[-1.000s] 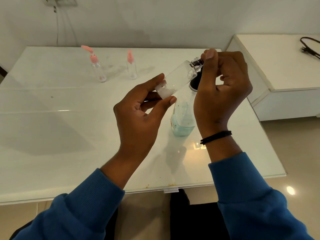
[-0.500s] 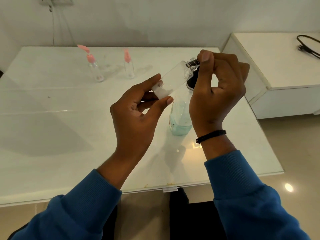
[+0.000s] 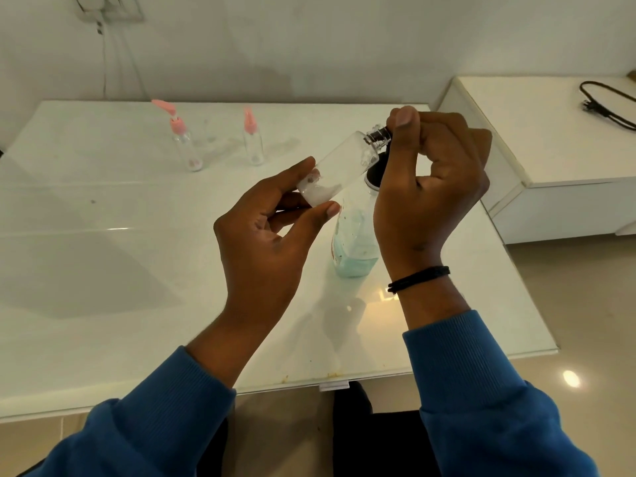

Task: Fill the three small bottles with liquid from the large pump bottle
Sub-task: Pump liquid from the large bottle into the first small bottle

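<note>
Little differs from half a second ago. The left hand (image 3: 261, 235) still pinches the base of the tilted small clear bottle (image 3: 339, 168), its grip closed on it, above the bench (image 3: 103, 270). The right hand (image 3: 430, 187) still pinches the bottle's neck, just above the large pump bottle (image 3: 354, 249).

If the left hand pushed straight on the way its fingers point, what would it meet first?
Probably the right hand, gripping the neck of the tilted clear small bottle that the left hand holds; depth is unclear.
</note>
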A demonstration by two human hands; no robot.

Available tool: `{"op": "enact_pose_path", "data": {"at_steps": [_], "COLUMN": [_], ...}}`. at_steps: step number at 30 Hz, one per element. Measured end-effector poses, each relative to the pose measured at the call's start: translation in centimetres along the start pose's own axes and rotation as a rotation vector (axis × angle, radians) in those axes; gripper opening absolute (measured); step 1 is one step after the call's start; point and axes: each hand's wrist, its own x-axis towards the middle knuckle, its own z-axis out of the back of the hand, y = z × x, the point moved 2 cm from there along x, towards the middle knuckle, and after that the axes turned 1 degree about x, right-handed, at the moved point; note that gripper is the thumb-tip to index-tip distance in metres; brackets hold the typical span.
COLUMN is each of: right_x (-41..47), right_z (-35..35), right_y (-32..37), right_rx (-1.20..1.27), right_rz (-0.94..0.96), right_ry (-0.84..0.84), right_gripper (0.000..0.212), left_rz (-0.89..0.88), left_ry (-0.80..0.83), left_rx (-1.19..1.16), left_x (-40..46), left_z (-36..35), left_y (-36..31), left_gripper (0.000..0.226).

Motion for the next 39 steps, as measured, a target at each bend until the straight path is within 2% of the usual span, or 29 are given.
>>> {"op": "enact_pose_path", "data": {"at_steps": [8,24,29,35,39], "right_x": [-0.7,-0.2,-1.0,-0.2,-0.9], "right_z": [0.0,0.1,0.0,0.1,0.0], "right_y": [-0.3,-0.2,-0.5,-0.4,-0.3], "right_rx": [0.036,0.005,0.042,0.027,0.041], "right_rz": [-0.056,-0.029,-0.051,-0.026,-0.056], "right_ry": [0.008,0.026,0.013,0.025,0.027], "right_gripper": [0.024,0.027,0.020,0.025,0.021], "left_rz": [-0.016,-0.014,-0.015,-0.016,-0.018], "left_ry": [-0.003,0.002,0.007,0.006,0.006], "left_rx": [0.006,-0.017,0.001,-0.009,-0.004], "left_x": [0.0,0.2,0.1,0.1,0.0], "left_z": [0.1,0.2,0.2,0.2,0.1], "left_y": [0.1,0.2,0.2,0.2,0.2], "left_gripper": [0.046,0.046,0.045,0.046,0.045]}}
